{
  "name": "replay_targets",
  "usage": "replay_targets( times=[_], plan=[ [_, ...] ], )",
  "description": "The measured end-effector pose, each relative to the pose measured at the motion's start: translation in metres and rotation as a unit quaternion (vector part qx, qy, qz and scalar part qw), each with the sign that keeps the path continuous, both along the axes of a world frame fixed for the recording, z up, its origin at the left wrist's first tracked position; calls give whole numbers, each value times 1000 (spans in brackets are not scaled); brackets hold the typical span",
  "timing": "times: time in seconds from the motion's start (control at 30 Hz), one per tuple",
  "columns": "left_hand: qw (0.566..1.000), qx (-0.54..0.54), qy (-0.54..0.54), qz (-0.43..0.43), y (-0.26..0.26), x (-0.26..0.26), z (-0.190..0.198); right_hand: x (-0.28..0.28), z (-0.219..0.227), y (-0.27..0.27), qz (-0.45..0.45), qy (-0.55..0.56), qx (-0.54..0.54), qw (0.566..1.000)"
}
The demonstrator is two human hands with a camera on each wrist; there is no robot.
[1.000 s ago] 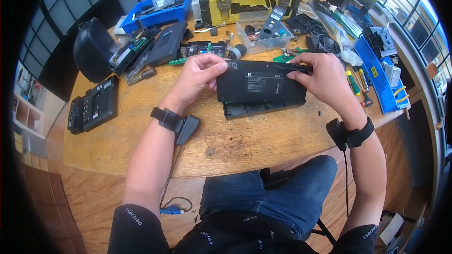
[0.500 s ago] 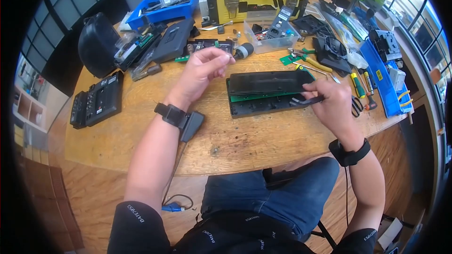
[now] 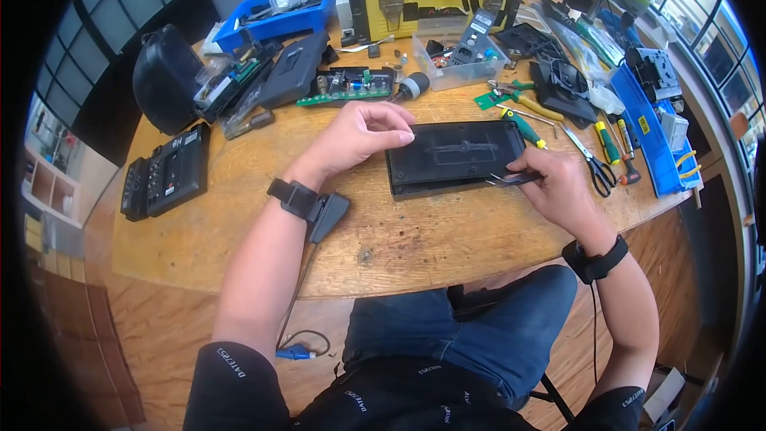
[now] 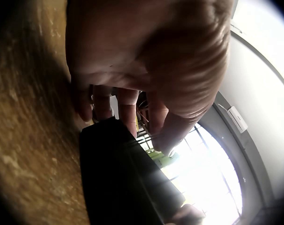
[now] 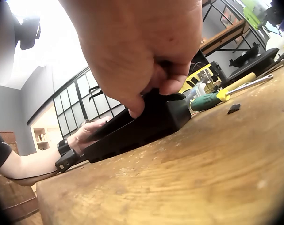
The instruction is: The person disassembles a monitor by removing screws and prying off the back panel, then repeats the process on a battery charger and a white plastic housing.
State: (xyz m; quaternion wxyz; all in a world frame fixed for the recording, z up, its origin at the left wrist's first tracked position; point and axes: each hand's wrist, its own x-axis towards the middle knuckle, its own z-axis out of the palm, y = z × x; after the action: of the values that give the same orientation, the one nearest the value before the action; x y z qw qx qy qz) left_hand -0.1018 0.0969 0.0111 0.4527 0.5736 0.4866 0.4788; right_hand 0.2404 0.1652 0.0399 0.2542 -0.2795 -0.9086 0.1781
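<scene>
A flat black panel (image 3: 463,148) with a faint raised outline lies over a shallow black case (image 3: 431,190), a narrow gap showing along the front edge. My left hand (image 3: 351,137) is at the panel's left end, thumb on its far corner and fingers curled round behind. In the left wrist view those fingers surround the end of the dark case (image 4: 118,173). My right hand (image 3: 560,187) holds black tweezers (image 3: 515,179), tips pointing left over the front right corner, with thumb and fingers against the panel's right end.
Behind are a green circuit board (image 3: 343,99), a clear bin (image 3: 459,72) and a yellow toolbox (image 3: 431,12). Scissors (image 3: 598,172), screwdrivers (image 3: 608,144) and a blue tray (image 3: 650,152) stand right; black devices (image 3: 179,172) lie left.
The label side of the panel has turned out of sight, and the panel now lies flatter over the case. My left hand came off it, then moved back to its left end.
</scene>
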Motion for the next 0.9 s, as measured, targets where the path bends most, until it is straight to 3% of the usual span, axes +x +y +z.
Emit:
replay_targets(
  times=[0.43, 0.9],
  plan=[
    [999, -29, 30, -8, 3, -4, -4, 3, -9, 3, 42, 13, -11, 999],
    [999, -21, 31, -15, -1, 0, 3, -15, 6, 0, -26, -34, -117, 992]
  ],
)
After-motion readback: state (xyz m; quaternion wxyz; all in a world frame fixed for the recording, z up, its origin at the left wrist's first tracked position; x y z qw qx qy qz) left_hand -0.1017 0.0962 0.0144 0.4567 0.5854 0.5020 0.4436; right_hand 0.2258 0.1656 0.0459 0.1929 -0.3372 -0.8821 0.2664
